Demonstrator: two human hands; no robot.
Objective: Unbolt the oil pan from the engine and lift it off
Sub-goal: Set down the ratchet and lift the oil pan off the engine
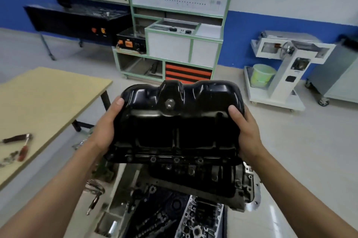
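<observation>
Workshop room, viewed from head height, looking down. A pale grey, smooth floor (290, 150) is being seen on every side of the oil pan (178, 121). Beyond the pan, a white wall is being crossed by a broad blue band (242, 30).

Left of the pan, a table (48, 92) with a flat tan wooden top and dark legs is being used for a few blurred hand tools (21, 148), one of them red-handled. Straight beyond the pan, a green-framed trainer bench (190, 52) with white panels and orange-striped drawers is being kept against the wall. Beyond the pan to the left, a black console (77, 21) is being seen. Beyond it to the right, a pale green bucket (261, 75) is being carried on the base of a white wheeled stand (280, 75).

The oil pan is being held in the air, clear above the engine (203, 185), with its outer side turned toward the camera. It is glossy black pressed metal, with rounded humps along the far edge and a flat flange with round bolt holes along the near edge. A hexagonal metal drain plug (169, 103) is being shown near the middle.

The pan's left end is being gripped by the left hand (105, 131), thumb laid over the outer face, fingers hidden behind. The right end is being gripped the same way by the right hand (246, 131).

Directly below the pan, the engine is being seen as dark, oily metal with a bright aluminium edge at its right.
</observation>
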